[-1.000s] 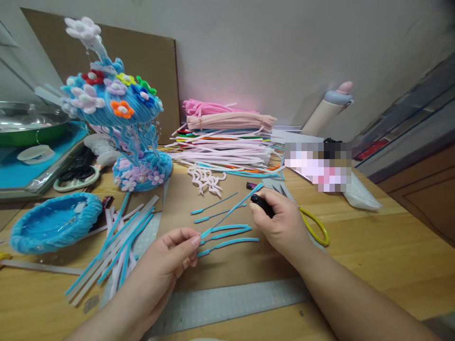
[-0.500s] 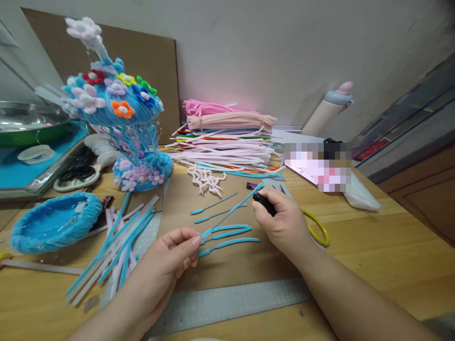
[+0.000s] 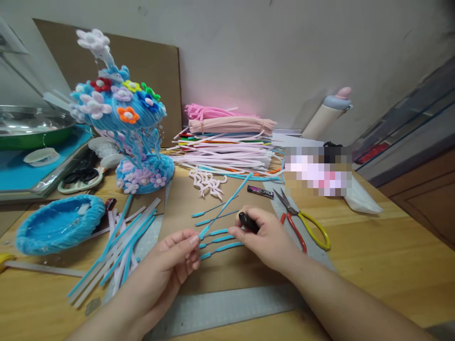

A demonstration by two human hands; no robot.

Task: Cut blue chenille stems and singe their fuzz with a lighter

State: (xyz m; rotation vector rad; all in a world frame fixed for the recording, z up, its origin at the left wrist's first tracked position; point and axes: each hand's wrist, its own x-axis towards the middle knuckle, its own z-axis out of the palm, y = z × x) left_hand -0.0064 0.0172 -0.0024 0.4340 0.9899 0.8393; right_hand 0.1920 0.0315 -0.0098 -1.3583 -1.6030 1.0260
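My left hand (image 3: 181,253) pinches the lower end of a blue pipe cleaner (image 3: 236,195) that slants up to the right, with a thin bare-looking stretch near its lower part. In my right hand (image 3: 261,232) is a small black tool (image 3: 249,221), its fingers wrapped round it; its exact kind cannot be made out. Between the hands, several blue pipe cleaners (image 3: 220,240) with narrowed stretches lie on a brown cardboard sheet (image 3: 213,279). Red-and-yellow-handled pliers (image 3: 293,210) lie beyond my right hand, beside a black battery (image 3: 260,191).
A blue flower-covered pipe-cleaner structure (image 3: 121,111) stands back left, with a blue oval base (image 3: 60,222) before it. Loose strips (image 3: 117,255) lie left of the cardboard. Bundled pipe cleaners (image 3: 227,125) are stacked by the wall. White twisted pieces (image 3: 208,182) lie at the cardboard's far edge.
My right hand with the black tool has moved left and down, away from the upper end of the pipe cleaner, uncovering the battery and pliers. My left hand keeps its pinch.
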